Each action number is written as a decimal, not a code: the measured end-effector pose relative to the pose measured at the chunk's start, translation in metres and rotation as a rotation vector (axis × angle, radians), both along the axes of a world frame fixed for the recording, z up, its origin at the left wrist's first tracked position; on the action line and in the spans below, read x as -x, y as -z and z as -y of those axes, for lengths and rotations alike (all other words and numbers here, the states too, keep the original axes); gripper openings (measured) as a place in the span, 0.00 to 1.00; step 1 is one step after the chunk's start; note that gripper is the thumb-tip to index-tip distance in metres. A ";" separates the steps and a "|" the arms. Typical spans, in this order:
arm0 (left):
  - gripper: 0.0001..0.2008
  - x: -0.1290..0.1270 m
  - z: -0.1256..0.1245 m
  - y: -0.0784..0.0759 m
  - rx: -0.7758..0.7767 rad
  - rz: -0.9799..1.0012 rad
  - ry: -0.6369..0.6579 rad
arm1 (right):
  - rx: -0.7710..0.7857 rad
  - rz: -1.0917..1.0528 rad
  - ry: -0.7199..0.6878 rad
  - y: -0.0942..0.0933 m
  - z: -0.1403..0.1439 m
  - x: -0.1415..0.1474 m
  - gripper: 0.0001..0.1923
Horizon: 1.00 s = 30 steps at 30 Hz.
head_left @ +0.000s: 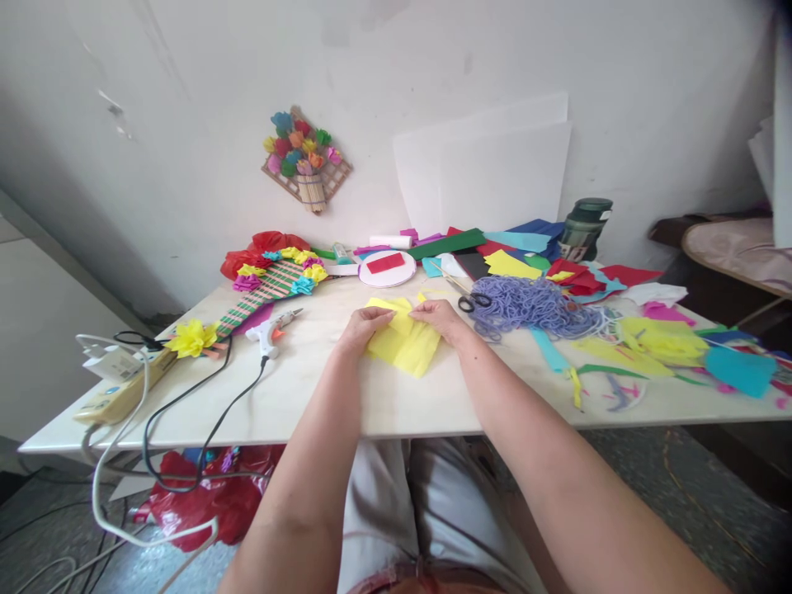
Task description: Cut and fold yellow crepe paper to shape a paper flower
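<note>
Pale wood bench (384,396), both hands at a yellow paper sheet.

The bench runs the width of the view and carries craft litter. Against the wall behind it lean white boards (495,169). On the bench's right half lie loose coloured paper sheets (525,247) and a heap of purple cord (525,305), with scissors (473,301) touching the heap's left edge. At the left lies a woven mat with paper flowers (272,285), and near it a glue gun (272,330) whose black cable trails off the front edge. The yellow paper sheet (405,342) lies at centre, towards the far side of the bench. The left hand (362,326) pinches its upper left edge; the right hand (439,318) pinches its upper right edge. Both hands are closed narrowly on the sheet, fingertips close together.
</note>
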<state>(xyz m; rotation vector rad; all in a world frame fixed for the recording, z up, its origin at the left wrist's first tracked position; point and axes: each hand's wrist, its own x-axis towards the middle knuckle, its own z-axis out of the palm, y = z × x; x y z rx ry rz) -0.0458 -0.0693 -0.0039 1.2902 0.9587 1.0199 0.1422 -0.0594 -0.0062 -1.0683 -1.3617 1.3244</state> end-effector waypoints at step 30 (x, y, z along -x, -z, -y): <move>0.15 -0.005 0.004 -0.006 -0.246 -0.348 -0.078 | -0.091 -0.008 -0.061 -0.005 0.005 0.010 0.15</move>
